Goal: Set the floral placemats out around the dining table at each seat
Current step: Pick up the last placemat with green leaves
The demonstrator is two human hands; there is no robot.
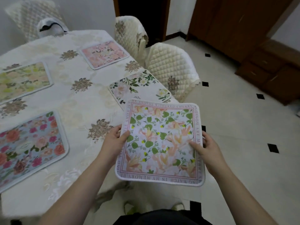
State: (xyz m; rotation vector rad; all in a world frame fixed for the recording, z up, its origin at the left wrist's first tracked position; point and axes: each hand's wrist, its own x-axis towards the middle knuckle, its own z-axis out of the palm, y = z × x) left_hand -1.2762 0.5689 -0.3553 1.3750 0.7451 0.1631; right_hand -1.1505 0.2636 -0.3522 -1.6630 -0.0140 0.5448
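While we stand at the corner of the dining table (78,101), we hold a square floral placemat (159,143) with a lettered border flat in the air, off the table's edge and above the tiled floor (235,127). Our left hand (116,137) pinches its left edge, thumb on top and fingers curled beneath; our right hand (205,146) grips the right edge the same way.

4 placemats already lie on the cream tablecloth (90,159): a blue rose placemat (30,146) nearest on the left, a yellow-green placemat (24,80) beyond it, a pink placemat (104,54) at the far side, and a white placemat with green leaves (138,86) along the right edge. The mat we hold overlaps the near corner of that white one from our view.

2 quilted chairs (172,69) stand close against the table's right side, the farther chair (129,33) beside a dark doorway. A third chair back (32,15) shows at the far left, with a white object (52,27) at the table's far end. A wooden cabinet (272,62) stands well apart on the right.
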